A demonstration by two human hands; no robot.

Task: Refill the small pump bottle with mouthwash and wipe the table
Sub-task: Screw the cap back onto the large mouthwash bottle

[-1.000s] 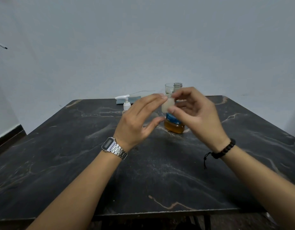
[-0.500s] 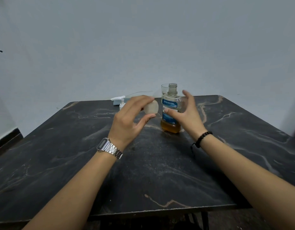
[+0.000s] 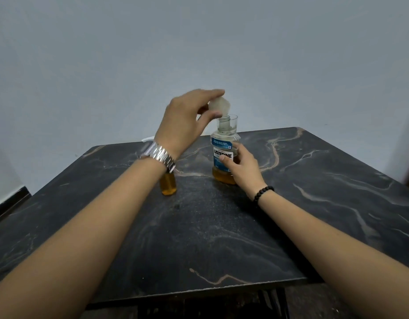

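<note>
A clear mouthwash bottle (image 3: 223, 143) with a blue label and amber liquid low inside stands open on the black marble table (image 3: 222, 226). My right hand (image 3: 241, 168) grips its body from the right. My left hand (image 3: 187, 120) holds the translucent cap (image 3: 219, 107) just above and left of the bottle's open neck. The small bottle (image 3: 168, 185) with amber liquid stands to the left, its top hidden behind my left wrist.
A clear glass (image 3: 233, 122) stands right behind the mouthwash bottle. A white pump head (image 3: 147, 139) peeks out behind my left wrist at the table's far edge. A grey wall rises behind the table.
My left hand has lifted the cap up and right, to just above the bottle's neck. My right hand has closed around the mouthwash bottle. The view has shifted closer.
</note>
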